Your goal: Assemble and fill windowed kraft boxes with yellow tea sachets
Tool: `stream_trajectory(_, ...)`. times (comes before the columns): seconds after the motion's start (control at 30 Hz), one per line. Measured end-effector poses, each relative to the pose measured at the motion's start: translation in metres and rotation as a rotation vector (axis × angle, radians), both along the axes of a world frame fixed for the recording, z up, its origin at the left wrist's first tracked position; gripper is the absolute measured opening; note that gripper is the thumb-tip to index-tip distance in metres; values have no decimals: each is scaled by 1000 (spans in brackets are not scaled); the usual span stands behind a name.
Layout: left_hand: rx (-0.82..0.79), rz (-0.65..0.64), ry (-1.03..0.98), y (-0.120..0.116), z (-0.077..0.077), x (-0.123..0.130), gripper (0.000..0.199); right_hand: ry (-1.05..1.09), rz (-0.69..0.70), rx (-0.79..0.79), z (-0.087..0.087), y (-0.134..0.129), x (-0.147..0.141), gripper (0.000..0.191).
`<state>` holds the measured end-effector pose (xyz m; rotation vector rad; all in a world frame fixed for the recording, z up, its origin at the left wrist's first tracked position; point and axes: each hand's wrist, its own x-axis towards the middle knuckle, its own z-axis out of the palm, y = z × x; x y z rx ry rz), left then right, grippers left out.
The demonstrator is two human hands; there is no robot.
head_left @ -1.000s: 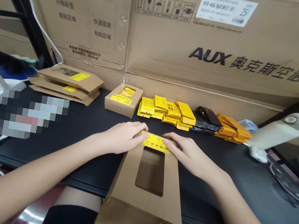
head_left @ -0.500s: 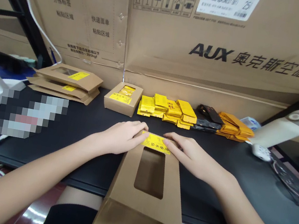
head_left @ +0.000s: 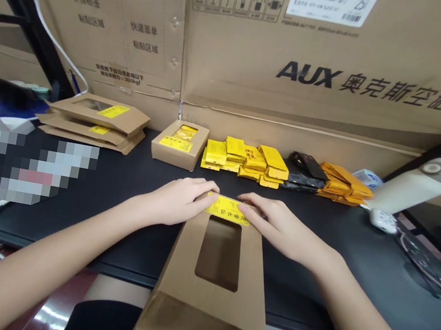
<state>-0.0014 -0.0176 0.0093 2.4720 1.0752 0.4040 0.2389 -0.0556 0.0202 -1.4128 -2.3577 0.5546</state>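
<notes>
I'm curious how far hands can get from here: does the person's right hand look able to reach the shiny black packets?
Probably yes: only black tabletop shows between the bare right hand and the packets, though it has the windowed brown cardboard box to release.

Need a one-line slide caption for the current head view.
Two bare hands grip a brown cardboard window box below yellow, black and orange packets.

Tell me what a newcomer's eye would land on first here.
Probably the windowed kraft box in the foreground, its far end between the left hand and the right hand. Next, the bright yellow packets lined up at the back of the black table, and behind them the huge AUX cartons filling the background.
</notes>
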Motion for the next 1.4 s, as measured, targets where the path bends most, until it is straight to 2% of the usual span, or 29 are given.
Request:
stream_trajectory(0.47, 25, -77, -71, 2, -2, 0, 36, 58, 24, -29, -1, 4, 0, 44)
stream_trajectory(1.4, 23, -4, -4, 0, -1, 0, 39, 70, 20, -32, -2, 4, 0, 44)
